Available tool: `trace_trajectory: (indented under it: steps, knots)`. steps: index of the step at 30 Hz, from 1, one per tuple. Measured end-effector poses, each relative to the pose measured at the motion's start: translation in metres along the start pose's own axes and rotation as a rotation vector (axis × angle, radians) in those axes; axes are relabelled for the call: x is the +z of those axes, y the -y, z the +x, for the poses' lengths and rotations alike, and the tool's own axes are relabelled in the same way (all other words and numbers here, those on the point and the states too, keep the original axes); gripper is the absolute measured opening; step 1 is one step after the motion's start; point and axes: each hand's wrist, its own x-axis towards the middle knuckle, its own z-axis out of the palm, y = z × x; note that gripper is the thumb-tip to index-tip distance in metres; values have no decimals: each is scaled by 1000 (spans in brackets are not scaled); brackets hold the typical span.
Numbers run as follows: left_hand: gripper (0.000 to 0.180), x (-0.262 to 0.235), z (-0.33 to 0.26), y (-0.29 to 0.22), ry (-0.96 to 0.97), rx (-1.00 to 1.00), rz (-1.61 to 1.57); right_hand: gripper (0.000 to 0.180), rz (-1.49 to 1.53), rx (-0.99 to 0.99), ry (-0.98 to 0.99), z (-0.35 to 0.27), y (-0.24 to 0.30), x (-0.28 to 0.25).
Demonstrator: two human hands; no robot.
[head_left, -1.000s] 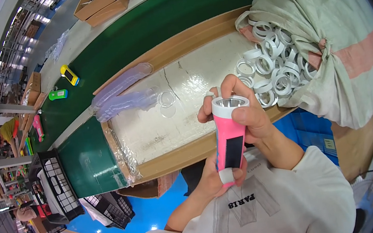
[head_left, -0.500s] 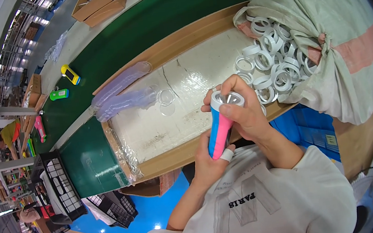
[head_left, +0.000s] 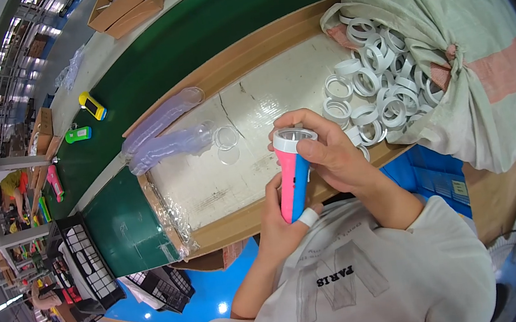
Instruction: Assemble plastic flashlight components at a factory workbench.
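Both bare hands grasp one pink-and-blue flashlight (head_left: 294,181): the left hand (head_left: 280,226) wraps its lower handle, while the right hand (head_left: 334,156) closes thumb and fingers about the white collar (head_left: 284,144) at its top. Largest around them is the green worktop (head_left: 242,40), then the knotted pale sack (head_left: 476,34) on the right, slumped over the end of a shallow cardboard tray (head_left: 259,217). The flashlight is held over the tray's near edge, head up and slightly tilted. Two bluish clear rolls (head_left: 164,118), apparently stacked discs, lie toward the tray's left end; loose white rings (head_left: 388,108) heap up against the sack; a couple of single clear discs (head_left: 229,156) lie flat near the rolls. The step in hand looks like fitting or tightening the collar; whether it is fully seated, I cannot tell. The next move seems to call for a steady lower hold while the upper fingers turn or press the collar evenly, keeping it square.
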Motion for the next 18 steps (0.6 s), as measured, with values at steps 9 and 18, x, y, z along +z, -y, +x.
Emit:
trace_trajectory:
  steps: [9, 18]
  knots:
    - [59, 19, -29, 3, 550, -351, -1224, 33, 375, 92, 108, -1, -14, 5]
    - [48, 14, -26, 16, 107, 136, -31, 31, 184, -142, 173, -10, -8, -2]
